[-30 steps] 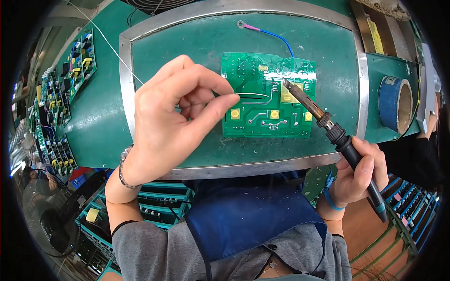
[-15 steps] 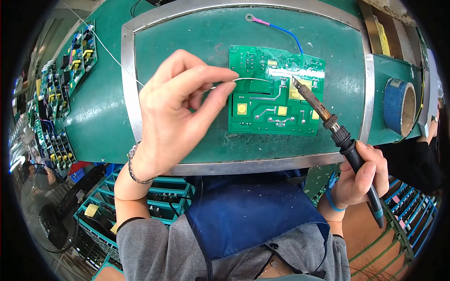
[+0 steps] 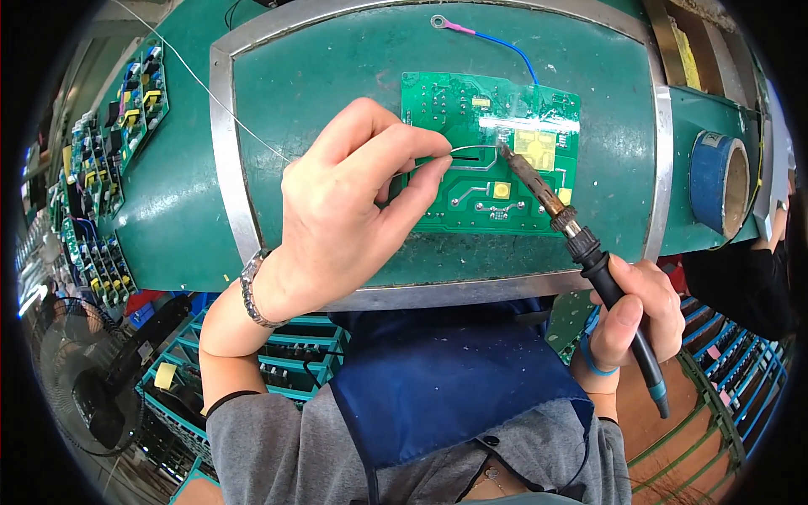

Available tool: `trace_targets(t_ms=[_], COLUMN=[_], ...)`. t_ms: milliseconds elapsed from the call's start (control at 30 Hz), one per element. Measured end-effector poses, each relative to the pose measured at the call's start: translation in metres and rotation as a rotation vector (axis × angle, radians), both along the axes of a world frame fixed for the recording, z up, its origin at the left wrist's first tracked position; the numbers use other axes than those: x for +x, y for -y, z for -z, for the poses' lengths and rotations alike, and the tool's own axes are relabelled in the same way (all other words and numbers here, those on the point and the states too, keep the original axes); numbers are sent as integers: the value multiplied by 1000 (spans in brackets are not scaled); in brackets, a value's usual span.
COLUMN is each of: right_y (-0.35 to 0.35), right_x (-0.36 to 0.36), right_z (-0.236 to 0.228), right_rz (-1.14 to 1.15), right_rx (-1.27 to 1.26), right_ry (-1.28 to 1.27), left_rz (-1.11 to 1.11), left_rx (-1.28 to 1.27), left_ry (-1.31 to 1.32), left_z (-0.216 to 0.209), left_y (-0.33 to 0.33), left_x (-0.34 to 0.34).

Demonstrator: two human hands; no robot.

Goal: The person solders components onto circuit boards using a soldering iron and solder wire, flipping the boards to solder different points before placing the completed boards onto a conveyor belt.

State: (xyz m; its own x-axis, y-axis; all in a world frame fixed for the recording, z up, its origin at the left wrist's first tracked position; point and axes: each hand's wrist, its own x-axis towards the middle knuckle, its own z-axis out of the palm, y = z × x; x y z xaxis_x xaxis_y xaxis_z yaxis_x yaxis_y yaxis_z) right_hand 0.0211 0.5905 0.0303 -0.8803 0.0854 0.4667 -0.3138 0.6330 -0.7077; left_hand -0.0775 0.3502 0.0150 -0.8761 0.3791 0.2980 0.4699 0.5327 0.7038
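A green circuit board lies flat on the green work surface, its soldered side up, with yellow patches on it. My left hand is closed in a pinch on a thin solder wire, whose free end reaches over the board. In my right hand is a soldering iron, held like a pen. The iron's tip meets the end of the wire at the board, left of the large yellow square. A blue lead with a ring terminal runs from the board's far edge.
A metal frame borders the work surface. Populated circuit boards stand at the left, above a black fan. A blue tape roll sits at the right. Teal racks are below left; a person's dark sleeve shows far right.
My left hand has moved right with the solder wire. The soldering iron's tip has shifted left and slightly down to the wire's end. The board sits slightly farther up and left in view.
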Motion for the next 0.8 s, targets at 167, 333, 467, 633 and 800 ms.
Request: trace_targets(t_ms=[167, 333, 467, 633, 800], right_y=[-6, -4, -5, -8, -2], right_x=[3, 3, 2, 3, -4], right_z=[0, -1, -1, -3, -2], right_rz=[-42, -54, -66, -105, -136], right_rx=[11, 28, 23, 15, 18], right_ry=[15, 4, -9, -3, -50], left_rz=[-15, 14, 41, 38, 56], left_rx=[-27, -16, -16, -31, -26], left_ry=[-33, -39, -54, -87, -143], left_z=[0, 2, 4, 6, 12], left_y=[-1, -5, -6, -9, -9], left_x=[0, 0, 0, 1, 1])
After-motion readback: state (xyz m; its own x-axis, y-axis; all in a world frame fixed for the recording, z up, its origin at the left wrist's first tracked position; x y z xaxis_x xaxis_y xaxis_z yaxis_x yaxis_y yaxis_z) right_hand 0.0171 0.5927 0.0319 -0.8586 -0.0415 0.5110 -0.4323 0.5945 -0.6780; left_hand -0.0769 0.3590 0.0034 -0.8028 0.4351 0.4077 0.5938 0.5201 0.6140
